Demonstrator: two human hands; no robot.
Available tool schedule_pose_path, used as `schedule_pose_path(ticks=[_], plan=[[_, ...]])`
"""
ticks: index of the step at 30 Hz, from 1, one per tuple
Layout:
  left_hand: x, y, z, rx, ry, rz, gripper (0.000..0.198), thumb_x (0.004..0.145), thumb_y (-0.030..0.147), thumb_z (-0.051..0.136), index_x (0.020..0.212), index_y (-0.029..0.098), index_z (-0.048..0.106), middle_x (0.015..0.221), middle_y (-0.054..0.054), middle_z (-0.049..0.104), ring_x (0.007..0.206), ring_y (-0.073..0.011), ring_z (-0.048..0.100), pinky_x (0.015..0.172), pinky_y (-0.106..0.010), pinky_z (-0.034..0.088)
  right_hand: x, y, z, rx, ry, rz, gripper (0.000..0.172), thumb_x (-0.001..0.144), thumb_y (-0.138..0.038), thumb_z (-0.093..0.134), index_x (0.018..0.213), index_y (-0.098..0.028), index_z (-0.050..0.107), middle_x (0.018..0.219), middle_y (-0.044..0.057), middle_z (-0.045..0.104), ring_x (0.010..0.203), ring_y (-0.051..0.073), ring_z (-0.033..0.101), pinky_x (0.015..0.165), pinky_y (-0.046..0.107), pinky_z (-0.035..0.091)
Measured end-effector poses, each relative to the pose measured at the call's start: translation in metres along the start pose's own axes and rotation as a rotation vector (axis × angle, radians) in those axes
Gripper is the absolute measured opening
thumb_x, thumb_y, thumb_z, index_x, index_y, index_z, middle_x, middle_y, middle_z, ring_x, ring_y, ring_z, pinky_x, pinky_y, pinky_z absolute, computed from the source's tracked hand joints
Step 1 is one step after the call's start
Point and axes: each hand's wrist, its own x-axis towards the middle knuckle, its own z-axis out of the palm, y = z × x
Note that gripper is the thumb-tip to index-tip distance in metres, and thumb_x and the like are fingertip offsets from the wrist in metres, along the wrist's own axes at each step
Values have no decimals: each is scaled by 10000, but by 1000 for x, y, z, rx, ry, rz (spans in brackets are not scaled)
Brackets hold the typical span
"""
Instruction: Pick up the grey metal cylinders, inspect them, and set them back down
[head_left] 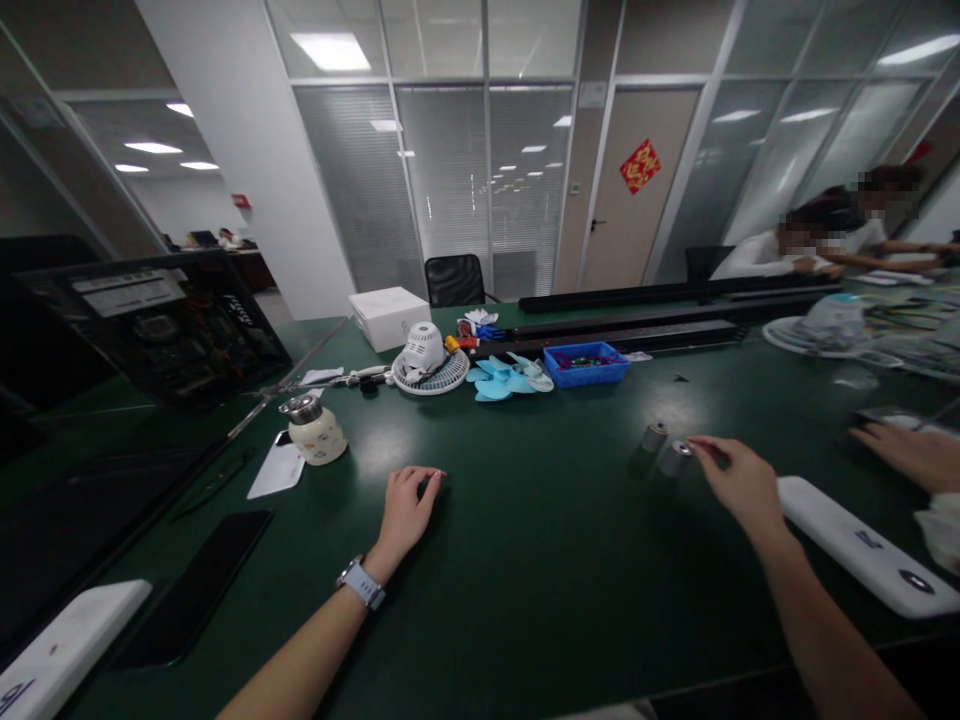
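L hand (405, 512) on table (525, 580) | R hand (739, 482) at cyl. (673, 458) | door sign (640, 166) illegible

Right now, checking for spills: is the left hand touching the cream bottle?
Apart. The head view shows bare green table between the left hand and the cream bottle.

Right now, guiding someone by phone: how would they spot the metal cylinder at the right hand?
On the green table, find the right hand. Of two grey cylinders there, the nearer cylinder meets its fingers; the other cylinder stands left, untouched.
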Motion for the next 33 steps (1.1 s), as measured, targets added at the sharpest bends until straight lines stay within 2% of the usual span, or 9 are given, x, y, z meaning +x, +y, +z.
schedule_pose_path(ticks=[11,17,20,22,25,28,31,33], plan=[[0,1,-1,36,-22,-12,308,930,402,450,984,238,706,1004,-42,672,973,-233,518,879,-404,417,-1,-4,-3,-6,-28,-9,421,830,-525,470,957,-209,718,970,85,685,831,238,621,764,380,470],[0,0,0,26,-24,-7,313,931,405,448,980,237,707,992,-43,677,965,-234,516,869,-397,413,5,-4,-6,-112,-123,45,429,801,-548,498,936,-224,745,928,94,687,786,253,622,664,371,470],[0,0,0,26,-23,-9,319,930,410,448,978,233,708,994,-47,677,963,-235,515,863,-395,413,4,-11,-12,-230,-152,64,425,784,-566,515,918,-242,756,1004,103,685,864,292,630,696,403,470],[0,-1,1,26,-19,-2,318,932,405,444,977,231,707,994,-47,678,962,-232,519,867,-395,411,3,-20,-15,-307,-98,26,471,788,-591,500,998,-244,740,1087,116,666,975,322,612,763,436,463],[0,0,1,23,-15,11,307,932,392,445,968,233,705,991,-43,681,957,-228,523,869,-392,408,10,-35,-16,-395,-39,-12,663,779,-670,467,1199,-190,651,1151,165,640,1077,355,569,836,475,438],[0,0,1,27,-27,0,296,927,388,454,970,237,704,991,-42,678,961,-234,515,870,-398,406,31,-48,-8,-479,-174,75,758,756,-707,462,1201,-121,642,1052,213,666,1032,382,582,857,507,407],[0,1,1,22,-36,-16,294,926,388,454,981,240,702,1005,-43,674,977,-240,508,875,-404,406,53,-57,5,-577,-348,179,651,758,-665,480,1048,-130,712,956,208,683,986,383,596,951,574,292],[0,1,1,15,-35,-15,292,927,383,452,978,239,701,1005,-43,672,985,-239,507,881,-404,407,62,-60,13,-618,-407,202,557,750,-635,509,929,-160,740,952,196,685,1004,388,585,994,619,187]])
